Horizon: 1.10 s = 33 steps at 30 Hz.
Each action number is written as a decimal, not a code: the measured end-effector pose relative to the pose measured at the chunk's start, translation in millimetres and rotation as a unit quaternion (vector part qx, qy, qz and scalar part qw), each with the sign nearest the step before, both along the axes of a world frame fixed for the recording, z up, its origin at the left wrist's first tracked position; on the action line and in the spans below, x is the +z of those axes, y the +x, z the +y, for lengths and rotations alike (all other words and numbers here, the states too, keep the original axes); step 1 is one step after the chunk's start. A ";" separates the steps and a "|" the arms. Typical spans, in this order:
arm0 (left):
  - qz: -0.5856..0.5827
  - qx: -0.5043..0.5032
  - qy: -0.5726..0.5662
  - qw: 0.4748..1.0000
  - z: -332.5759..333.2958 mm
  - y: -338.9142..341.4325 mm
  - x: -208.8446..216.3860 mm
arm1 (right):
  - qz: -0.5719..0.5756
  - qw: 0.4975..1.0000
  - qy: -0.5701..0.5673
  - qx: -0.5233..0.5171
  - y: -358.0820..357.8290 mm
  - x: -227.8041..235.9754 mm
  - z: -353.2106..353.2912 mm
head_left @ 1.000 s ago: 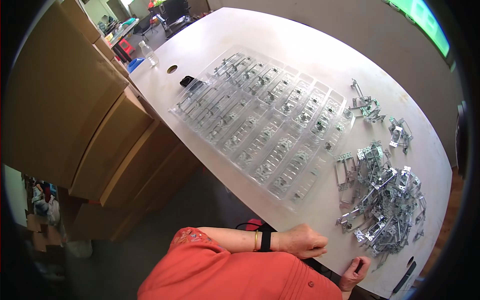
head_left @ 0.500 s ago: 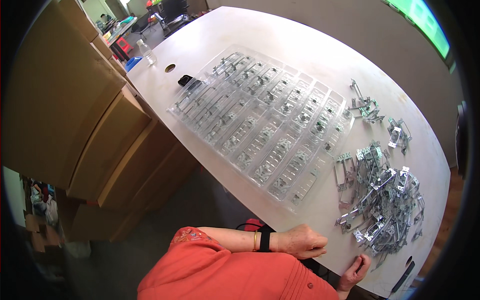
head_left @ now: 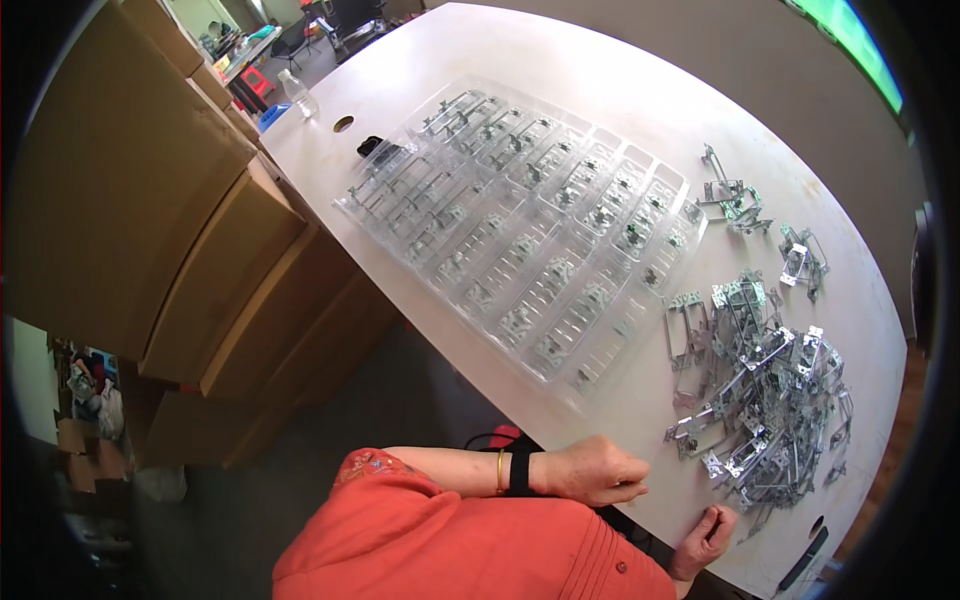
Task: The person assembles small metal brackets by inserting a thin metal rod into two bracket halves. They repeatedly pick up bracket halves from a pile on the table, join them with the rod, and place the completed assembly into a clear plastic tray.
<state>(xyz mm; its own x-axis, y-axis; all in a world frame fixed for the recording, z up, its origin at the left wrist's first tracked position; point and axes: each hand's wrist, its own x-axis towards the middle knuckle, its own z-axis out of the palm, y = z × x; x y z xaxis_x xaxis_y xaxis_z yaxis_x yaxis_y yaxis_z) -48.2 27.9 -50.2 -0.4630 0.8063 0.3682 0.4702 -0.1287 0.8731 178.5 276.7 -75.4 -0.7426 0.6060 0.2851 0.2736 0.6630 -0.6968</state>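
Note:
At the near edge of the white table my left hand (head_left: pixel 597 470) rests in a loose fist, knuckles up, with nothing showing in it. My right hand (head_left: pixel 704 541) lies to its right on the same edge, fingers curled in, and I see nothing in it either. Just beyond the right hand is a tangled heap of thin silver metal brackets (head_left: pixel 770 415). Farther left, a clear plastic tray (head_left: pixel 577 405) with long compartments holds several more such metal brackets (head_left: pixel 520 322).
Small groups of brackets (head_left: pixel 737 200) lie at the far right. A black pen-like object (head_left: pixel 803 560) is near the right corner. At the far left stand a clear bottle (head_left: pixel 297 92) and, beside the tray, a black object (head_left: pixel 372 147). Cardboard boxes (head_left: pixel 215 270) are stacked to the left.
The view has shifted slightly. Both hands keep nearly the same pose and place at the table edge, and nothing has been picked up or let go.

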 end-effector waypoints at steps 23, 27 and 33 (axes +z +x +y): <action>0.111 0.188 -0.159 0.963 40.9 21.3 44.9 | 0.097 0.987 -0.103 0.076 -13.7 42.5 -3.1; 0.123 0.198 -0.161 0.959 60.9 25.2 61.1 | 0.098 0.983 -0.119 0.105 -9.3 42.6 1.1; 0.127 0.184 -0.141 0.964 89.3 28.3 67.3 | 0.116 0.979 -0.106 0.130 -7.6 39.8 5.7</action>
<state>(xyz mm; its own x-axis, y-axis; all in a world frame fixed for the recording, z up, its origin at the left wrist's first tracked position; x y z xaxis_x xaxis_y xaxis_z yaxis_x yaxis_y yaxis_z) -19.9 117.2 17.1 -0.6602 0.6898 0.2972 0.6422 0.3132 0.6996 170.9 282.4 -35.5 -0.8091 0.4692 0.3537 -0.0675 0.5237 -0.8492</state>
